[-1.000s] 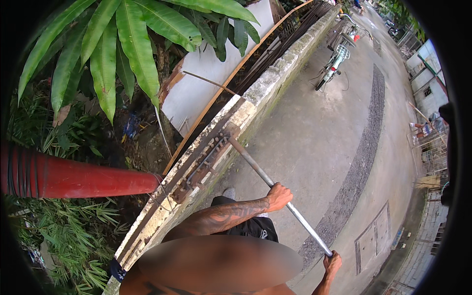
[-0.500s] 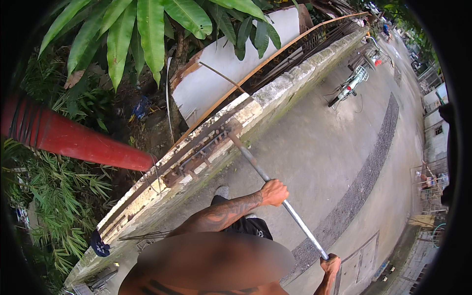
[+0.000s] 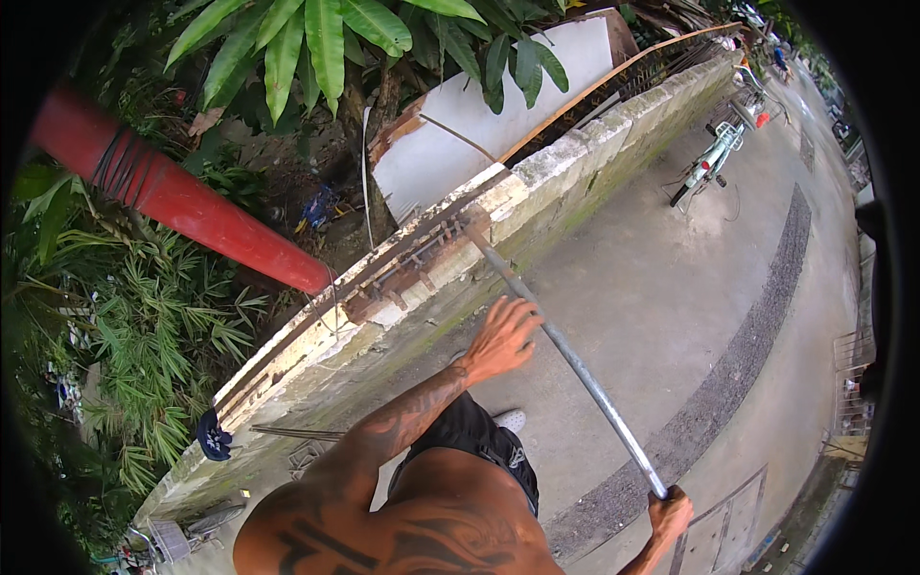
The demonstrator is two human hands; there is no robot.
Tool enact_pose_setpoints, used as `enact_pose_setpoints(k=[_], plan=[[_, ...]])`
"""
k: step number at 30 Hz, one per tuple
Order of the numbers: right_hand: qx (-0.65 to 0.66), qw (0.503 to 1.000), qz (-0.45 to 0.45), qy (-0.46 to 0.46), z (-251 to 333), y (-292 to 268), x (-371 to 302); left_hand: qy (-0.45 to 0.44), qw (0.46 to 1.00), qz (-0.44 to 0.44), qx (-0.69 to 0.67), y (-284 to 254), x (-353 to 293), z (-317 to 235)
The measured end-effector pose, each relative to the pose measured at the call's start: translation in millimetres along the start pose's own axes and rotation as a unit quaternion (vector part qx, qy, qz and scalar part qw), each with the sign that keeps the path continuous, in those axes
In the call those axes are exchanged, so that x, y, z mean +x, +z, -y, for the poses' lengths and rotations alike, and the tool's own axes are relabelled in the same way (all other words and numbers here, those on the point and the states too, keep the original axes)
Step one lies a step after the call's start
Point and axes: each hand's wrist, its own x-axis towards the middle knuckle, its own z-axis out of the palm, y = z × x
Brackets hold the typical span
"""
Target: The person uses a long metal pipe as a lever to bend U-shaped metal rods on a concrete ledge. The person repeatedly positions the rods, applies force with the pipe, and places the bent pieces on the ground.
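A long grey metal pipe [image 3: 596, 388] slants from the top of the wall down toward the lower right. My right hand [image 3: 669, 513] is closed round its near end. Beside the pipe's upper half, my left hand [image 3: 503, 335] has its fingers spread and extended; the fingertips are close to the pipe, and I cannot tell whether they touch it. The pipe's rusty far end meets a rusty pegged fixture [image 3: 407, 273] with several short upright pegs, set along the wall top. What the pipe end fits over there is too small to make out.
The low concrete wall [image 3: 565, 196] runs diagonally, with a dark cap [image 3: 213, 436] at its lower end. A red post [image 3: 230, 230] leans over it from the left. Leaves hang above. A pale green bicycle [image 3: 707, 168] stands on the paved ground beyond.
My left hand has let go of the pipe and moved left, its fingers opening. The right hand keeps its grip on the pipe's end. The view has shifted slightly.
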Motion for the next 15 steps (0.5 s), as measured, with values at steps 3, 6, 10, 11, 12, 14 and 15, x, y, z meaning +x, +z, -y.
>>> enact_pose_setpoints(k=[3, 6, 10, 11, 12, 14, 15], plan=[[-0.027, 0.993, -0.076, -0.087, 12.4, -107.9, -28.8, -0.282, 0.944, -0.17, -0.015, -25.9, -50.7, 48.3], [-0.16, 0.899, -0.194, -0.358, 75.4, -230.6, -46.6, -0.581, 0.702, -0.339, -0.234, -65.6, -158.8, 148.5], [-0.254, 0.785, -0.343, -0.448, 166.9, -342.7, -72.6, -0.62, 0.536, -0.349, -0.454, -90.7, -133.2, 174.3], [-0.259, 0.78, -0.349, -0.449, 177.5, -350.7, -73.4, -0.601, 0.518, -0.351, -0.498, -89.9, -119.6, 183.1], [-0.261, 0.779, -0.352, -0.448, 179.6, -356.4, -69.9, -0.593, 0.502, -0.364, -0.514, -86.3, -109.2, 188.2], [-0.263, 0.779, -0.339, -0.457, 191.6, -355.8, -55.9, -0.591, 0.464, -0.399, -0.525, -84.6, -111.5, 195.7], [-0.269, 0.78, -0.335, -0.456, 195.3, -357.0, -48.6, -0.577, 0.432, -0.417, -0.554, -82.7, -109.2, 201.7]])
